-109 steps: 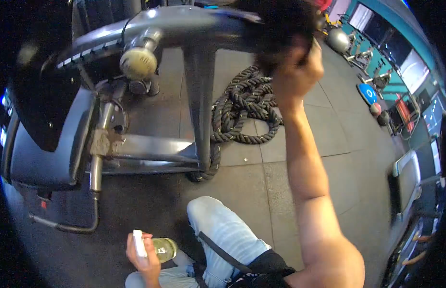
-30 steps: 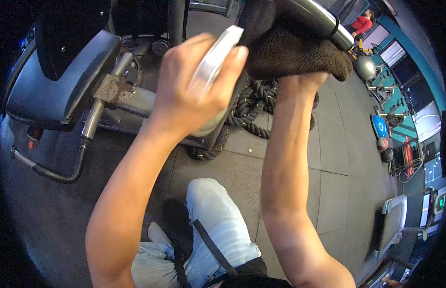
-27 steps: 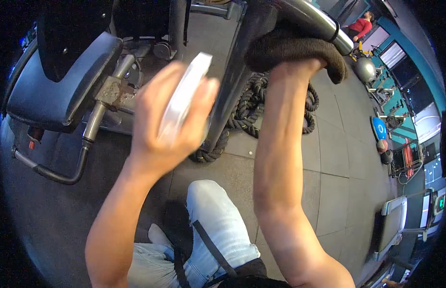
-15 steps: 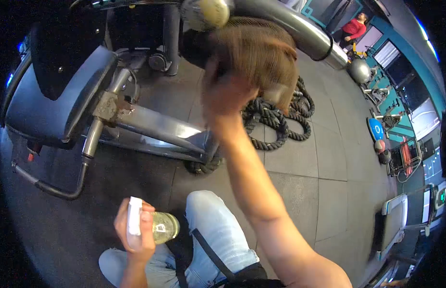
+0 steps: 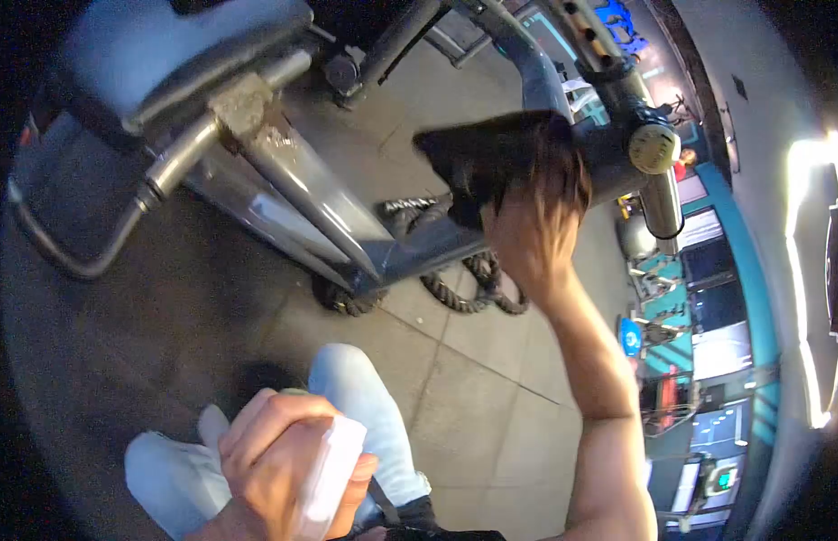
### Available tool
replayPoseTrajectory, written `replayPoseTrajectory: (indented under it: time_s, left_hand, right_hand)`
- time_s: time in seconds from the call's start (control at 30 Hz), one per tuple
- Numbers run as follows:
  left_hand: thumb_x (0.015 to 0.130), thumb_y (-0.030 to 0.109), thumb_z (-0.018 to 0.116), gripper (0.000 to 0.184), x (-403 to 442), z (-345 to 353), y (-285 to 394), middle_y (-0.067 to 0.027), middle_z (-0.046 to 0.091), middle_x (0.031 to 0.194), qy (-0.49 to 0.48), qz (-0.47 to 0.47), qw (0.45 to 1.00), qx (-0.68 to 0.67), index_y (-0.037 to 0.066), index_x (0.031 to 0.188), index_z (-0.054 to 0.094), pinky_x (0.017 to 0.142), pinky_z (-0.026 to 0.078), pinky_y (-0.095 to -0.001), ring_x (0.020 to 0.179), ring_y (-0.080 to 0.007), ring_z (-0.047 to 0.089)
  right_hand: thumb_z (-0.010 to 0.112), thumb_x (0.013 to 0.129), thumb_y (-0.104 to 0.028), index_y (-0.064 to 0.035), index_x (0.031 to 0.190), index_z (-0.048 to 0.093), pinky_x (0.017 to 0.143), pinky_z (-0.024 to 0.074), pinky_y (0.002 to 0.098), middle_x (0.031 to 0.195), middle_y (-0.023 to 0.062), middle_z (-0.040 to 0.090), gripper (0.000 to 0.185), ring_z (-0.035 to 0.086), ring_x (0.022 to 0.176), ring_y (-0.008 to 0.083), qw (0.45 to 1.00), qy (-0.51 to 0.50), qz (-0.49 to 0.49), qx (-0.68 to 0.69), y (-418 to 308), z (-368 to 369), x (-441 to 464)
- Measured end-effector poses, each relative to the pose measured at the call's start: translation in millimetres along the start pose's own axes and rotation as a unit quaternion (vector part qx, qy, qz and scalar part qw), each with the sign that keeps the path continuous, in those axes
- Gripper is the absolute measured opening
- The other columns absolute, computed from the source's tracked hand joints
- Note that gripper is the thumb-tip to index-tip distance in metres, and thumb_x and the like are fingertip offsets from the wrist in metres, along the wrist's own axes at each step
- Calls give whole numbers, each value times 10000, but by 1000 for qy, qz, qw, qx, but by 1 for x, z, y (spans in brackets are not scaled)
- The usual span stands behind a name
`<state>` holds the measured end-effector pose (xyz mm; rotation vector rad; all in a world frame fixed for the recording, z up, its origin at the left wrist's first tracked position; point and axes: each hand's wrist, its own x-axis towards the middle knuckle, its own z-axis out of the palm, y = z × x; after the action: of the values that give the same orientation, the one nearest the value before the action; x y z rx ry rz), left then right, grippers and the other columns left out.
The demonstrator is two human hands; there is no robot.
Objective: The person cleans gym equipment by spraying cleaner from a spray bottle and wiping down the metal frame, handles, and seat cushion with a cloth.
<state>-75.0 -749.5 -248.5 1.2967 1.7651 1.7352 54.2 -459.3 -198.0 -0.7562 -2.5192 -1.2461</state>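
Note:
My left hand [image 5: 270, 455] is closed round a spray bottle, whose white spray head [image 5: 336, 464] points up towards me near the bottom of the view. The hand hides most of the bottle's body. Farther up, my right hand [image 5: 538, 230] presses a dark brown cloth [image 5: 491, 158] against the grey metal frame [image 5: 608, 167] of an exercise machine. Its fingers are partly blurred and lie over the cloth. Just right of the cloth, a round yellowish end cap [image 5: 655, 149] sits on the frame.
The machine's padded seat [image 5: 193, 54] and a worn metal joint [image 5: 248, 104] stand at upper left. Thick black ropes [image 5: 464, 290] lie on the tiled floor [image 5: 473, 397] beneath the frame. Exercise bikes [image 5: 658, 316] line the far right, where a person in red is partly visible.
My view has tilted and turned. The right hand has brought the cloth from a blurred swing onto the machine's frame. My left hand has turned the bottle, so its body no longer shows.

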Motion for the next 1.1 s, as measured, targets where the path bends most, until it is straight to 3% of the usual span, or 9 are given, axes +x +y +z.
replayPoseTrajectory:
  time_s: [0.17, 0.37, 0.43, 0.53, 0.67, 0.73, 0.87, 0.93, 1.1]
  left_hand:
    - [764, 244, 720, 220, 10, 2, -18, -104, 593, 830, -46, 110, 993, 13, 55, 786, 610, 578, 463, -377, 644, -260, 568]
    - [597, 170, 639, 210, 18, 15, -14, -64, 576, 767, 13, 112, 994, -16, 27, 748, 608, 486, 437, -325, 611, -191, 557]
    - [653, 111, 773, 189, 21, 10, -10, -90, 584, 826, -76, 89, 992, -43, 61, 768, 631, 556, 459, -383, 633, -268, 563]
    - [619, 115, 783, 214, 24, 10, -8, -81, 583, 803, -75, 94, 991, -59, 49, 764, 640, 546, 466, -366, 620, -252, 564]
    - [603, 117, 782, 229, 23, 10, -10, -88, 579, 782, -52, 75, 994, -61, 37, 763, 638, 538, 466, -360, 619, -240, 569]
    - [604, 116, 779, 227, 22, 6, -13, -91, 579, 784, -47, 65, 995, -53, 37, 762, 638, 543, 466, -369, 620, -243, 570]
    - [580, 197, 612, 232, 20, 5, -23, -62, 572, 768, -68, 99, 993, -18, 31, 742, 613, 485, 440, -311, 610, -192, 552]
    - [577, 175, 616, 224, 19, 11, -24, -74, 585, 777, -5, 105, 994, -6, 27, 746, 621, 480, 445, -308, 606, -200, 557]
    - [640, 148, 754, 215, 17, -1, -17, -125, 586, 828, -44, 75, 996, -6, 25, 747, 614, 574, 460, -397, 650, -297, 569]
  right_hand:
    - [565, 818, -420, -2, 1093, 677, 964, 453, 507, 1112, 280, 638, 514, 610, 1088, 385, 908, -400, -18, -123, 22, -8, 92]
    - [557, 833, -422, 133, 999, 650, 878, 511, 486, 942, 311, 657, 587, 662, 936, 383, 921, -370, -29, -115, 50, 6, 85]
    - [576, 839, -390, 137, 999, 640, 867, 515, 481, 938, 295, 657, 555, 655, 924, 386, 936, -78, -266, -216, 65, -17, 45]
    - [595, 839, -373, 125, 996, 632, 852, 522, 479, 979, 284, 647, 524, 651, 931, 385, 950, -16, -247, -189, 54, -38, 35]
    - [605, 832, -413, 113, 1026, 624, 848, 524, 478, 1034, 276, 634, 561, 641, 978, 382, 951, -127, -179, -218, 44, -12, 63]
    - [609, 827, -452, 100, 1066, 614, 805, 530, 482, 1065, 262, 631, 602, 633, 975, 383, 896, -381, -46, -225, 27, -8, 96]
    - [621, 807, -493, 76, 1119, 605, 836, 505, 482, 1082, 241, 636, 649, 623, 972, 381, 901, -351, -55, -248, 32, -14, 71]
    - [636, 801, -459, 80, 1182, 567, 902, 465, 479, 1127, 249, 618, 664, 613, 983, 389, 953, -86, -173, -234, 39, -21, 26]
    - [651, 802, -352, 115, 1279, 468, 972, 428, 473, 1217, 296, 551, 692, 558, 1107, 417, 978, -86, -76, -172, 32, -36, 26]
